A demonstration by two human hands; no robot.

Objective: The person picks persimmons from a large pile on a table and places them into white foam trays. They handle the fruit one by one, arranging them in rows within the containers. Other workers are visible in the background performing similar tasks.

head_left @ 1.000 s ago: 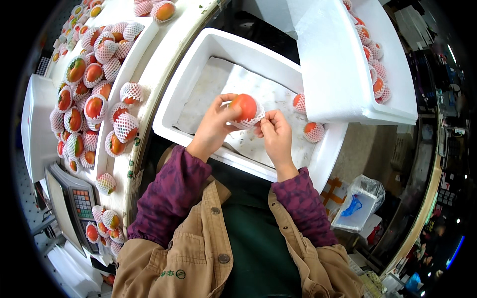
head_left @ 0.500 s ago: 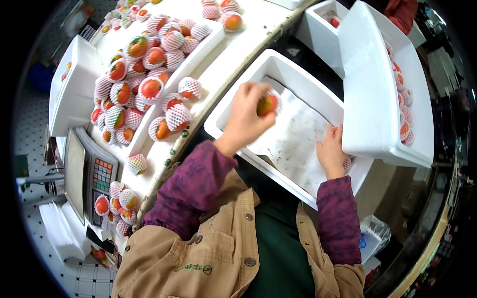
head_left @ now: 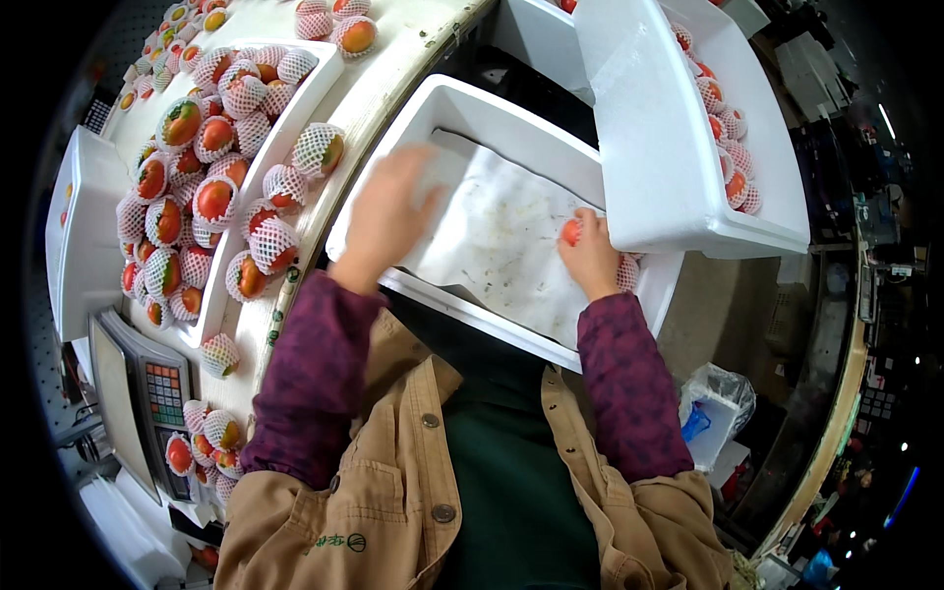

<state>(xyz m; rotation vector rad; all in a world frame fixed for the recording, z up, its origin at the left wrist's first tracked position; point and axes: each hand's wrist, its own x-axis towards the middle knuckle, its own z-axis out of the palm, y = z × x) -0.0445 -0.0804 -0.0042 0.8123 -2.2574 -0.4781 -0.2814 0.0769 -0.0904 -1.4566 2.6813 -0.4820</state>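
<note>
Dozens of mangoes in white foam netting lie heaped on the white counter at the far left, next to a weighing scale with a keypad near the lower left edge. Half a second ago the left hand was holding a bare mango up over the box; now the left hand is blurred over the near left rim of the box and no fruit shows in it, though I cannot tell for sure whether its fingers are spread or curled. One netted mango sits on the counter just beyond that hand.

The white foam box in the middle is lined with a sheet of speckled white paper, bare across most of its floor. At its right end the right hand rests where it did before, fingers closed about a reddish mango, with a netted fruit just beside the wrist.

Further right a second white foam box overlaps the first box's corner, and a row of netted mangoes shows along its far side.
</note>
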